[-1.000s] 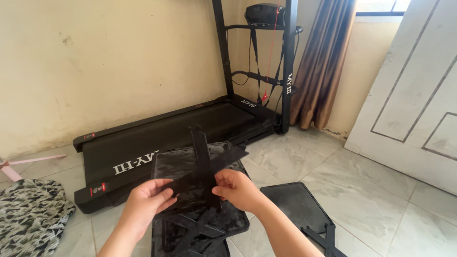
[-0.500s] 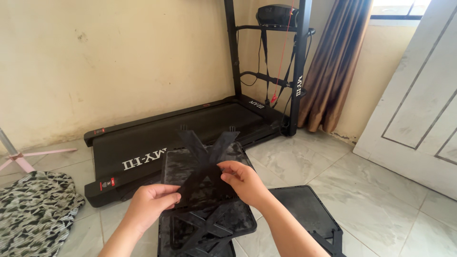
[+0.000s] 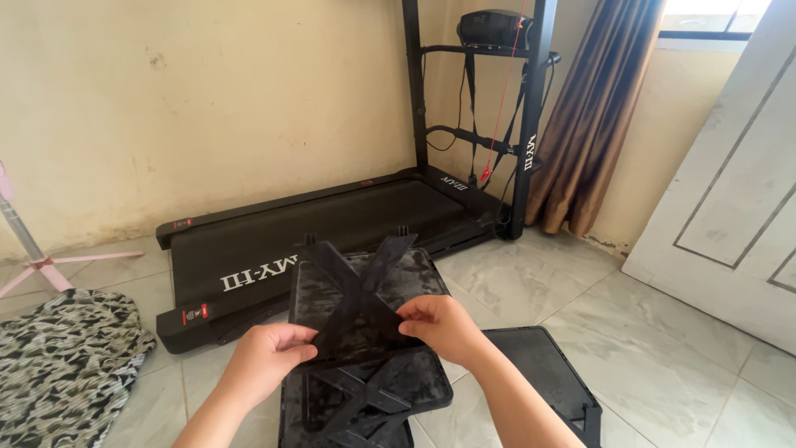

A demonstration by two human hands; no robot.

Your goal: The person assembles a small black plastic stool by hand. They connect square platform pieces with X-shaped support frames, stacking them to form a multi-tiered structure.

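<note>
I hold a black X-shaped plastic cross brace [image 3: 356, 290] upright in front of me. My left hand [image 3: 265, 358] grips its lower left edge. My right hand [image 3: 444, 325] pinches its lower right edge. Behind the brace a black square panel [image 3: 414, 278] stands tilted. Below my hands lies another black panel [image 3: 377, 390] with an X-shaped rib on its face. A third flat black panel [image 3: 539, 365] rests on the tiled floor to the right.
A black treadmill [image 3: 332, 228] with upright frame [image 3: 531, 99] stands against the beige wall. Patterned cloth [image 3: 62, 365] lies at left, beside a pink stand leg [image 3: 50, 270]. A brown curtain [image 3: 593, 116] and white door [image 3: 730, 191] are at right.
The view has shifted left and steadied. The cross brace has turned in my hands, from a tilted, folded look to a clear upright X shape, and both hands sit lower on it.
</note>
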